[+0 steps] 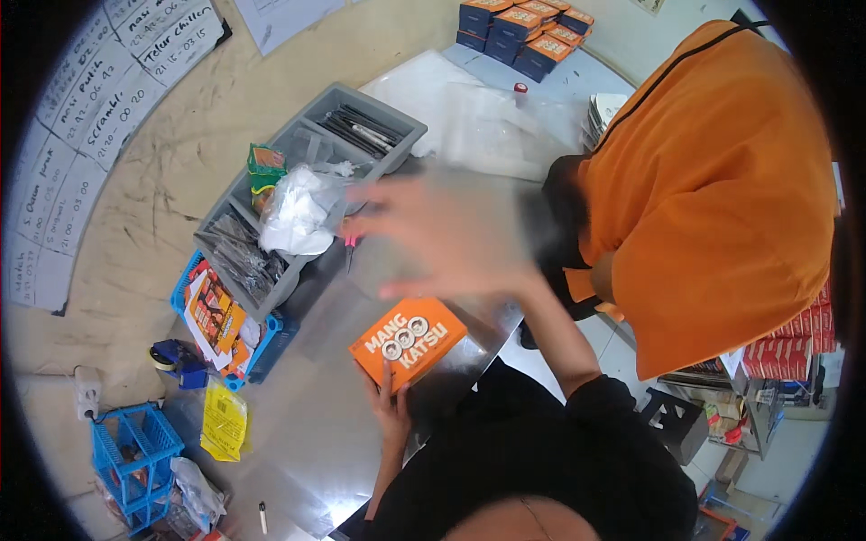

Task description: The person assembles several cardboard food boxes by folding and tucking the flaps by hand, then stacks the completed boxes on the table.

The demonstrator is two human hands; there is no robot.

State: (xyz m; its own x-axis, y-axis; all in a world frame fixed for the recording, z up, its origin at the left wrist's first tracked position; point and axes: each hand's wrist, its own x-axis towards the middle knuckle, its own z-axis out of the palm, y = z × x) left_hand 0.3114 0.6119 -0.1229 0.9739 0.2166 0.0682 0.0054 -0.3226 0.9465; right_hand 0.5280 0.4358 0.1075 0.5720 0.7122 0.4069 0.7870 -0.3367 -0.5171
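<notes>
An orange cardboard food box (409, 343) with white lettering and round pictures rests on the metal table (316, 361). My left hand (390, 410) grips its near side, with fingers lying up along the edge. Above the table beyond the box, my right hand (442, 230) is blurred by motion; its fingers look spread, and nothing shows in them. Those fingers reach toward a white plastic bag (302, 212) in a grey divided bin (397, 162). Pink-handled scissors (351, 245) lie just under the fingertips.
The grey bin also holds dark wrapped cutlery (239, 248). Beside it are a blue basket of leaflets (216, 316), a tape dispenser (176, 361) and a yellow packet (224, 419). A person in an orange head covering (722, 198) stands close on the right. Stacked boxes (532, 36) are at the back.
</notes>
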